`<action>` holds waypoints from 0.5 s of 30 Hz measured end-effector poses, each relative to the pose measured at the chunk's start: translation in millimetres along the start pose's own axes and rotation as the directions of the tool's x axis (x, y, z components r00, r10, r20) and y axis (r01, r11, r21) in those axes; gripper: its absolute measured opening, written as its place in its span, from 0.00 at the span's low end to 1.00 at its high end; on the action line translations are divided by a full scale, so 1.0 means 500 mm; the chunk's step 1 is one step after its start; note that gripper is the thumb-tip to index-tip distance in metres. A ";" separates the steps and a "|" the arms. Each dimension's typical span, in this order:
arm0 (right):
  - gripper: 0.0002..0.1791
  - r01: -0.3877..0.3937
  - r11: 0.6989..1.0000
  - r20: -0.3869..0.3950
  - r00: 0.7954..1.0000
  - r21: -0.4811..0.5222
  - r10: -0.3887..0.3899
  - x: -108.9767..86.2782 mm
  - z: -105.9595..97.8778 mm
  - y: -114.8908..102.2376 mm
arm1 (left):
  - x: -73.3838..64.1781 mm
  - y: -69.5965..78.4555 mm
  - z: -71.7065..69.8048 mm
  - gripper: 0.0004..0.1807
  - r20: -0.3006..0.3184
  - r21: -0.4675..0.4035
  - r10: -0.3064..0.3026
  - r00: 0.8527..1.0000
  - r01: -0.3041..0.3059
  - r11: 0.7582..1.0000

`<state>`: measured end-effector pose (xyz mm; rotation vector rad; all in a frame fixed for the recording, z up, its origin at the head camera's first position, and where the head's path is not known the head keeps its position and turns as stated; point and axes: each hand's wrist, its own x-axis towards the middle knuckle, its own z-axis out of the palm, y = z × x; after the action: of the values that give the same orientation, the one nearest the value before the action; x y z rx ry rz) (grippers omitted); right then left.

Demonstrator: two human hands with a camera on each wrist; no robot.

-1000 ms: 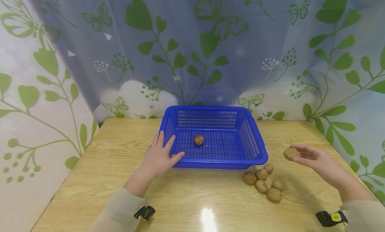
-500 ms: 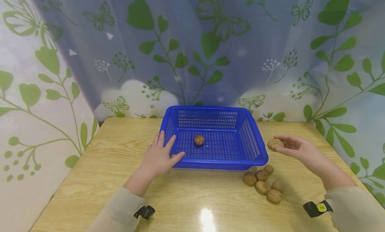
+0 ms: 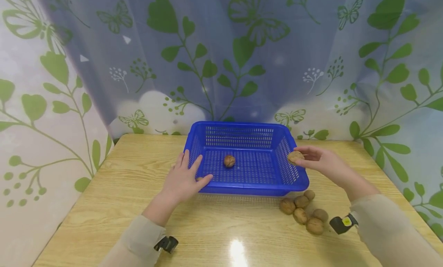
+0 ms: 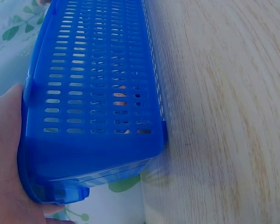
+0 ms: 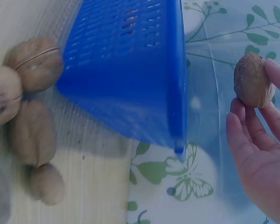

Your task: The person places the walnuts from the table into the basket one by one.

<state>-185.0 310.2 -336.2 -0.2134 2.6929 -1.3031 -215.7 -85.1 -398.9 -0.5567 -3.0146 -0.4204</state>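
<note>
My right hand (image 3: 318,159) pinches a walnut (image 3: 295,157) between thumb and fingertips, above the right rim of a blue plastic basket (image 3: 242,186). The right wrist view has this walnut (image 5: 253,80) at the fingertips, higher than the basket's edge. Spread over the basket's near-left corner, my left hand (image 3: 181,180) rests on the rim with its fingers extended. One brown walnut (image 3: 229,161) lies on the basket floor, left of the middle. Part of another walnut (image 3: 199,179) peeks out by the left thumb, mostly hidden by that hand.
Several walnuts (image 3: 301,216) lie in a cluster on the wooden table (image 3: 207,232), just off the basket's near-right corner. A patterned curtain (image 3: 221,67) hangs behind the table's far edge. Each wrist carries a small black camera (image 3: 167,244).
My right hand has carried its walnut leftward from beside the basket to over the right rim. The left hand and the basket have stayed in place.
</note>
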 end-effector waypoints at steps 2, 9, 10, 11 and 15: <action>0.36 0.000 1.000 0.011 1.000 0.001 0.000 0.012 0.002 -0.010 | 0.000 0.000 0.000 0.44 0.002 -0.001 0.000 1.000 0.000 1.000; 0.35 0.045 0.998 0.040 0.998 0.053 -0.047 0.056 0.005 -0.044 | 0.001 -0.003 0.001 0.45 0.001 -0.001 0.001 1.000 -0.001 1.000; 0.35 0.051 0.997 0.043 0.998 0.056 -0.054 0.061 0.005 -0.048 | 0.000 -0.002 0.001 0.45 0.001 -0.004 0.003 1.000 -0.003 1.000; 0.35 0.054 0.997 0.044 0.997 0.057 -0.057 0.066 0.005 -0.052 | 0.000 -0.002 0.001 0.45 -0.001 -0.006 0.006 1.000 -0.006 1.000; 0.35 0.062 0.997 0.050 0.997 0.041 -0.064 0.086 0.005 -0.064 | 0.001 -0.002 0.001 0.45 -0.006 -0.006 0.009 1.000 -0.009 1.000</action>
<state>-224.7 280.5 -315.6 -0.3250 2.6353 -1.3480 -216.5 -85.5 -399.8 -0.5686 -3.0053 -0.4296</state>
